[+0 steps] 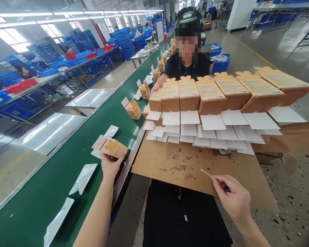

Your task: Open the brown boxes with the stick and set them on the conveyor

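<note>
Over the green conveyor belt (pixel 92 181), my left hand (pixel 111 165) grips a small tan carton (pixel 115 147) with its white flap up and a red strip along it. A clear plastic pouch (pixel 111 131) lies on the belt just behind that carton. My right hand (pixel 231 193) pinches a thin cotton swab (pixel 205 172), white-tipped, held above the stained cardboard sheet (pixel 167 164). Stacked rows of tan cartons (pixel 189 92) with white flaps hanging toward me stand on the far part of the sheet.
Silvery pouches (pixel 83 176) lie along the belt on the left. Farther up it, open cartons (pixel 134 109) stand in a line. A person in a dark shirt (pixel 189 68) sits beyond the stack, one hand at its left end. Metal tables (pixel 51 132) stand left of the belt.
</note>
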`<state>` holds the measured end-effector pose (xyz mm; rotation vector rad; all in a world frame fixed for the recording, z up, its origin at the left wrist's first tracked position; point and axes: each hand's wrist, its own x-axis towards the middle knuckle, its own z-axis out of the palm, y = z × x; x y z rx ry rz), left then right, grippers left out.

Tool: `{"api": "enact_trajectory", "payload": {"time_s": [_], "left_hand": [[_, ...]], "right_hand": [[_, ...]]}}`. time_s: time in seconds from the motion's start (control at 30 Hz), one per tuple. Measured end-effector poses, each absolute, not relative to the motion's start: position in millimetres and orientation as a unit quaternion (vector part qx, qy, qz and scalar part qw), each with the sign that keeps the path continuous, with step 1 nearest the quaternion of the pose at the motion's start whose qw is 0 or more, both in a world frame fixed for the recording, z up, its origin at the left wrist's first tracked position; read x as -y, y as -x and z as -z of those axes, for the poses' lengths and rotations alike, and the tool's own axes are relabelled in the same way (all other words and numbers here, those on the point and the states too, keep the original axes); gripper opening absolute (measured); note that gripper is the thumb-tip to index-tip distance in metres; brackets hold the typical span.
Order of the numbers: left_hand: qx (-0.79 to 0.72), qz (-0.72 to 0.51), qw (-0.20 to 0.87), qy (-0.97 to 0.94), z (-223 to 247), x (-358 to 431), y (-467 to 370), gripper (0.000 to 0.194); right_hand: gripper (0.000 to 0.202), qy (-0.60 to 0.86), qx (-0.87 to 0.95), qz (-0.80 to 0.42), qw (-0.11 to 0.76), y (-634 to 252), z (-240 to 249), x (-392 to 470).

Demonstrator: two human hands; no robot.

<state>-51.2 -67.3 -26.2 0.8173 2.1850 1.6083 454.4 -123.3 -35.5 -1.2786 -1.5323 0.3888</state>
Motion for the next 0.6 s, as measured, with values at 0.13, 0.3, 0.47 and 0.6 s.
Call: {"api": "enact_trajectory", "payload": {"time_s": [0.13,0.3,0.47,0.6], "left_hand": [[-0.771,-0.529,0.144,-0.322,35.8,56.5,56.4,0.086],[-0.767,-0.545,0.105,-0.321,38.1,61.2,53.4,0.095],[-0.617,-0.678,-0.065,-0.395,24.4,80.5,32.5,0.074],[-0.537,-0.704,0.000,-0.465,-29.1,18.4,3.9,0.033]], "right_hand": [[0.036,0.538,0.646,-0.154,0.520,-449.3,34.4,113.9],[0.033,0.543,0.643,-0.144,0.520,-460.2,30.4,109.6],[0.023,0.593,0.618,-0.105,0.505,-499.5,27.9,124.3],[0.023,0.614,0.600,-0.098,0.504,-510.3,22.9,126.5]]}}
